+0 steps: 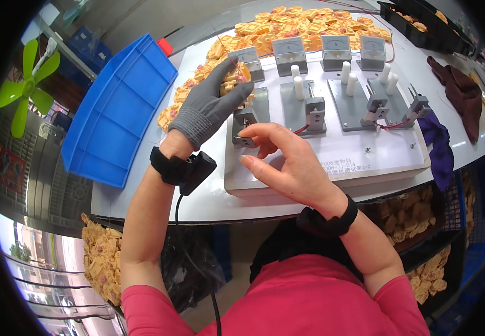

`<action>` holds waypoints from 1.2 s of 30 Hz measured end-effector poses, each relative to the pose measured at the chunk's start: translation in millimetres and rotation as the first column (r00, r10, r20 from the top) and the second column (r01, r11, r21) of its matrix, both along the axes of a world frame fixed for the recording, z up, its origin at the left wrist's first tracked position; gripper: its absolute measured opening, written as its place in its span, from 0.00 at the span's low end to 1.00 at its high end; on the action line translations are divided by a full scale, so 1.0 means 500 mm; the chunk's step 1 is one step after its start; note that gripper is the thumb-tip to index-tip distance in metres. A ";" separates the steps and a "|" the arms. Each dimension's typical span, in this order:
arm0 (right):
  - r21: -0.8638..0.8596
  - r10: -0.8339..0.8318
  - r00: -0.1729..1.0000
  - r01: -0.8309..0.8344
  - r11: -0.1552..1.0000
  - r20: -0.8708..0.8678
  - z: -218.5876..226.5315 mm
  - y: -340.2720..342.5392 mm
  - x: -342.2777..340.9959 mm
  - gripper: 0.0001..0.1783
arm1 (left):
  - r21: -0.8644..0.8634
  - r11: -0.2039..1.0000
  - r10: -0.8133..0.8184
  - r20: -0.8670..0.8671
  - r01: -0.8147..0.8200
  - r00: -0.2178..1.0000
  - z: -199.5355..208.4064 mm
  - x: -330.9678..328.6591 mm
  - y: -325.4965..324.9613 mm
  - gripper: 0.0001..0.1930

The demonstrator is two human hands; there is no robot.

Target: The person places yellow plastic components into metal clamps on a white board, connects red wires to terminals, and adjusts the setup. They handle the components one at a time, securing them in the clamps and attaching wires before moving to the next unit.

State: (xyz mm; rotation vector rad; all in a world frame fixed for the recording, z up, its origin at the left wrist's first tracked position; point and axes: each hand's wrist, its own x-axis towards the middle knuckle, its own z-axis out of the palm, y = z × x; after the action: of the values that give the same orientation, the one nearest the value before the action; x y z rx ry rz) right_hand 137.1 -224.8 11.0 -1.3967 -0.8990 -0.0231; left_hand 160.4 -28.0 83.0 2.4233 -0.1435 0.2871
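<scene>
My left hand [208,103], in a grey knit glove, is closed around a yellow-orange plastic part [243,74] above the leftmost grey test fixture [260,101]. The glove partly hides that part. Bare, my right hand [294,163] is beside the small front block [245,119] of the same fixture. Its thumb and index finger are apart, with nothing visible between them; I cannot tell if the index fingertip touches the block. Similar fixtures with upright white pegs [298,88] stand to the right on a white board [332,157]. Small grey dial meters [289,55] line the board's far side.
Many yellow-orange parts [309,25] are heaped behind the meters and along the left. A blue bin [116,106] leans at the table's left. Dark cloth [458,98] and purple cloth [437,148] lie at right. A black tray [427,28] is far right; a green fan [28,87] is far left.
</scene>
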 end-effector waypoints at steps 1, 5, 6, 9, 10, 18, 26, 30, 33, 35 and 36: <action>-0.002 -0.002 1.000 0.002 1.000 -0.001 0.000 0.000 0.001 0.20 | -0.011 1.000 0.012 0.000 -0.012 1.000 -0.001 0.002 -0.004 0.39; -0.012 -0.004 1.000 0.004 1.000 -0.019 -0.001 -0.005 0.001 0.20 | 0.008 1.000 -0.001 -0.087 0.002 0.996 0.010 -0.001 -0.014 0.39; -0.013 -0.005 1.000 0.004 1.000 -0.017 0.000 -0.005 0.003 0.20 | 0.037 0.999 -0.007 -0.098 0.010 0.995 0.011 0.001 -0.012 0.39; -0.011 0.004 1.000 -0.004 1.000 -0.014 -0.001 -0.004 0.000 0.20 | 0.039 0.999 -0.017 -0.151 0.024 0.988 0.007 -0.006 0.000 0.38; -0.009 0.003 1.000 -0.003 1.000 -0.011 -0.001 -0.003 0.000 0.20 | -0.020 0.999 -0.030 -0.177 0.027 0.984 0.002 -0.007 0.005 0.38; 0.152 -0.261 0.960 0.244 0.958 0.103 -0.011 0.002 0.001 0.12 | -0.293 0.939 0.121 -0.214 -0.182 0.969 -0.021 -0.006 0.085 0.33; -0.051 -0.195 0.913 0.228 0.972 0.358 -0.012 0.010 -0.007 0.05 | 0.435 0.878 0.277 -0.121 -0.200 0.953 -0.111 0.074 0.230 0.40; -0.075 -0.179 0.935 0.211 0.975 0.305 -0.019 0.013 -0.006 0.06 | 0.632 0.755 0.407 -0.245 -0.173 0.880 -0.155 0.104 0.188 0.38; -0.073 -0.175 0.943 0.203 0.976 0.284 -0.019 0.007 0.000 0.05 | 0.624 0.750 0.388 -0.148 -0.219 0.910 -0.154 0.072 0.143 0.30; -0.080 -0.168 0.943 0.198 0.977 0.286 -0.018 0.007 -0.002 0.05 | 0.655 0.724 0.433 -0.189 -0.216 0.881 -0.139 0.040 0.132 0.26; -0.088 -0.169 0.942 0.202 0.976 0.290 -0.018 0.006 -0.003 0.05 | 0.666 0.716 0.430 -0.185 -0.208 0.884 -0.139 0.024 0.128 0.26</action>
State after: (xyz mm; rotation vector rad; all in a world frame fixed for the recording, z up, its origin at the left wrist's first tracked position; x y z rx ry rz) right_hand 135.4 -222.0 2.0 -1.6104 -1.0116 -0.3251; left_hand 172.3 36.1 13.4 3.1332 0.4190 -0.0398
